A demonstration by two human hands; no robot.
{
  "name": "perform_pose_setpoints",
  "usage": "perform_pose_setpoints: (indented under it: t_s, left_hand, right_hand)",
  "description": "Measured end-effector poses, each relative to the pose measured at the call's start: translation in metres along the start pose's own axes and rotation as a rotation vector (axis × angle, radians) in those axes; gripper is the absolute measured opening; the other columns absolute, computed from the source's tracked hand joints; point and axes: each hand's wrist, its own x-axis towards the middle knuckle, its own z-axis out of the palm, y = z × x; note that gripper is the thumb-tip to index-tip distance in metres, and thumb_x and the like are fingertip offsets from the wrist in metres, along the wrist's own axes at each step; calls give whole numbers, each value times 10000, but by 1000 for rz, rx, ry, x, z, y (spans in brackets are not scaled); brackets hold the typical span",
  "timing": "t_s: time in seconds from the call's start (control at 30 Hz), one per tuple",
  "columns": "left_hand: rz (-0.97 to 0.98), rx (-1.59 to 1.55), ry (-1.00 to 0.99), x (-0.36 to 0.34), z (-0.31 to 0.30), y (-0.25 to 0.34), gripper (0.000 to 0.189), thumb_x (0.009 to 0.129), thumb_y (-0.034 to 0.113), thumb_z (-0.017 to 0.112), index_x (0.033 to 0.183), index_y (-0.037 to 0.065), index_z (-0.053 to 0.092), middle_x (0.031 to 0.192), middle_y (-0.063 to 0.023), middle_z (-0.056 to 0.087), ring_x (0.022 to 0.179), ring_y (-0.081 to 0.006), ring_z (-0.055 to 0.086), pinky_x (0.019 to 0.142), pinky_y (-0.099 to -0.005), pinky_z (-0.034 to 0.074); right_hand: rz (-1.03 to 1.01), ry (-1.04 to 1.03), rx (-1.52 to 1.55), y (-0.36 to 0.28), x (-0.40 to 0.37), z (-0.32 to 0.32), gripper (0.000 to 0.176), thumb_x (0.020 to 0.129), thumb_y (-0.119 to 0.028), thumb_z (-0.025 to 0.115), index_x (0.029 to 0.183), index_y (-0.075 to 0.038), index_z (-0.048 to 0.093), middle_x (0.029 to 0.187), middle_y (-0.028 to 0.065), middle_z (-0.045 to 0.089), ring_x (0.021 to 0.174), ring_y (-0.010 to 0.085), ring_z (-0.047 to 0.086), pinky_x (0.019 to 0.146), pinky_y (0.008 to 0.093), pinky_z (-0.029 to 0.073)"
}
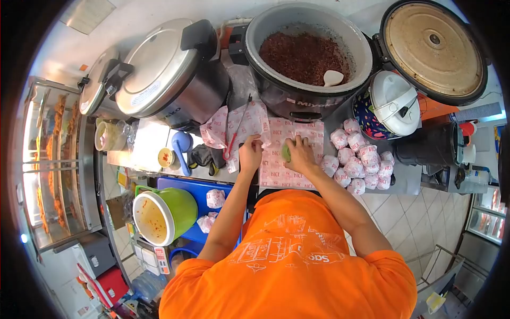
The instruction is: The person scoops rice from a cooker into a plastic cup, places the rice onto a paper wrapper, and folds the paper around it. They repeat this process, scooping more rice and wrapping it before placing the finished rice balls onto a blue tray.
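My right hand is closed around a small green object, mostly hidden by the fingers, and rests on a sheet of pink-and-white wrapping paper printed with "RICE". To its left, my left hand has its fingers curled together at the left edge of the paper, pinching it. More printed sheets lie just beyond that hand, with red-handled tongs across them. Right of my right hand is a pile of several round paper-wrapped bundles.
Ahead stands a large open rice cooker with dark reddish rice and a white scoop. A closed cooker is at the left, a patterned flask at the right. A green bucket and wrapped bundles sit on a blue surface.
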Motion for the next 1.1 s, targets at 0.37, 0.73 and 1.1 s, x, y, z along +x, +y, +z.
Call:
perform_pose_setpoints:
  t_s: [0.37,0.73,1.1]
  left_hand:
    - [-81,-278,476,14,-52,-5,176,1004,135,570,1124,9,591,742,-50,607,633,-118,579,593,-280,462]
    - [350,30,-38,26,34,33,264,885,-40,550,1128,0,646,1126,-207,680,1027,-337,671,896,-403,516]
    - [640,760,-181,58,86,-42,559,854,73,593,1399,16,486,1361,-165,583,1262,-344,539,1125,-456,367]
  right_hand:
    - [-127,123,209,-105,75,3,785,682,-229,846,1350,-108,452,1347,215,450,1280,439,425,1020,517,445]
    - [164,173,218,63,23,-14,172,851,-210,658,918,-65,721,949,175,682,893,390,647,819,474,527]
    - [218,344,-139,102,13,26,348,840,-189,678,1161,-54,685,1369,116,529,1248,343,462,1043,440,440]
